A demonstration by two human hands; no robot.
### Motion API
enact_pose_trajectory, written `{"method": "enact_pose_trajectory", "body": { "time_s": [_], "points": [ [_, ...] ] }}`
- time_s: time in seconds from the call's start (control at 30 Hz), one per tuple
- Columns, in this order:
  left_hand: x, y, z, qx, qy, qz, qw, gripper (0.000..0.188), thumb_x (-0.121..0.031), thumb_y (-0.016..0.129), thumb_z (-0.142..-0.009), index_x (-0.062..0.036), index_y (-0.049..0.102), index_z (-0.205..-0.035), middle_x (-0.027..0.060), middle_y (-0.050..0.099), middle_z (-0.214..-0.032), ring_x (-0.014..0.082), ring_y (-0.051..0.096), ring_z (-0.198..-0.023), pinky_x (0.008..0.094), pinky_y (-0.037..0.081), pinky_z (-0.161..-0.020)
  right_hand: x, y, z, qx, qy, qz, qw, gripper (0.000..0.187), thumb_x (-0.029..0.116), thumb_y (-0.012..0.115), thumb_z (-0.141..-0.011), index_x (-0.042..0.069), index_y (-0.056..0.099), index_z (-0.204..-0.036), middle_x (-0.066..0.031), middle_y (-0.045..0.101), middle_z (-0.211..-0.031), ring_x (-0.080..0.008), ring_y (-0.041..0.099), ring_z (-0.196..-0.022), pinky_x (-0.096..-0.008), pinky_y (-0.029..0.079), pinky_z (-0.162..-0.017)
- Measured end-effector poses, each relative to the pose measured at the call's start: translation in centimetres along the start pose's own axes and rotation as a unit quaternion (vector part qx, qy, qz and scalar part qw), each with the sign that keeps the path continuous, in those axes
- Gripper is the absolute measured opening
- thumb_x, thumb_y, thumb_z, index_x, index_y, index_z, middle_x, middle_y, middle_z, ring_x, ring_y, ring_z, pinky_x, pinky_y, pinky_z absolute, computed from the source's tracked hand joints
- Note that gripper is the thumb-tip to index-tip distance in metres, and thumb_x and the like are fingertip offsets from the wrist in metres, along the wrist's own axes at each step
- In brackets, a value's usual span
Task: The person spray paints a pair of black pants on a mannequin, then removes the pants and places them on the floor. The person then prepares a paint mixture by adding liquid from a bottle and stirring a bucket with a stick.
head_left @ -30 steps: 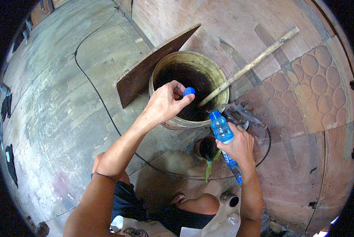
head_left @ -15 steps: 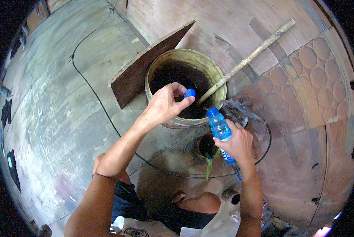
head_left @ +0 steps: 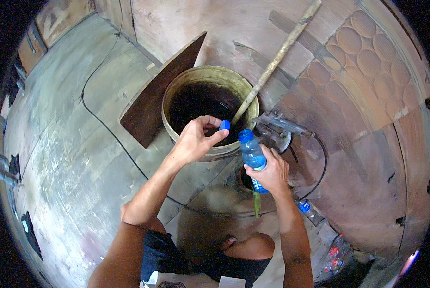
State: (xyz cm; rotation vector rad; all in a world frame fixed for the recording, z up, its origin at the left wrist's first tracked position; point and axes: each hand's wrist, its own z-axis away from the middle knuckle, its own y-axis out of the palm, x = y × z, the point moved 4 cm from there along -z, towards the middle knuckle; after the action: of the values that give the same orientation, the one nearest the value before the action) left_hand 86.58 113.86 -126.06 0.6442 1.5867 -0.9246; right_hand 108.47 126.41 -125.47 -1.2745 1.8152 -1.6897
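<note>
A small blue bottle cap (head_left: 224, 125) is pinched between the thumb and fingers of my left hand (head_left: 194, 138), above the near rim of the bucket. My right hand (head_left: 271, 171) is closed around a clear blue plastic bottle (head_left: 251, 154), which leans a little to the left with its neck upward. Blue liquid shows inside the bottle; fingers hide part of its label. Cap and bottle neck are apart. Behind both hands stands a stained pale bucket (head_left: 169, 91) with a dark inside. A long stick (head_left: 278, 60) leans out of it to the upper right.
A dark board (head_left: 162, 91) leans by the bucket's left side. Right of the bucket lies a metal power tool (head_left: 282, 129) with a black cable (head_left: 110, 126) along the floor. A dark round container with a green strip (head_left: 257, 204) is partly hidden. Several plastic bottles (head_left: 335, 249) lie lower right.
The view has shifted, so the bucket and stick appear further left. My right hand and the bottle are a little closer to the cap. Both grips are unchanged.
</note>
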Motion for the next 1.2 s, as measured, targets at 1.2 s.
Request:
{"method": "enact_pose_trajectory", "body": {
  "time_s": [1.2],
  "points": [
    [-6.6,5.9,2.6,0.325,0.22,0.032,0.919,0.045,-0.036,0.079,-0.082,-0.0128,0.071,-0.12,0.0156,0.039,-0.154,0.0374,0.022,-0.149,0.0548,0.008,-0.122,-0.3,-2.1,7.8,0.012,-0.076,-0.35,0.934,0.069,0.035,0.088,-0.063,0.0,0.065,-0.118,-0.0163,0.069,-0.104,-0.0291,0.07,-0.092,-0.0382,0.054,-0.086]
  ]
}}
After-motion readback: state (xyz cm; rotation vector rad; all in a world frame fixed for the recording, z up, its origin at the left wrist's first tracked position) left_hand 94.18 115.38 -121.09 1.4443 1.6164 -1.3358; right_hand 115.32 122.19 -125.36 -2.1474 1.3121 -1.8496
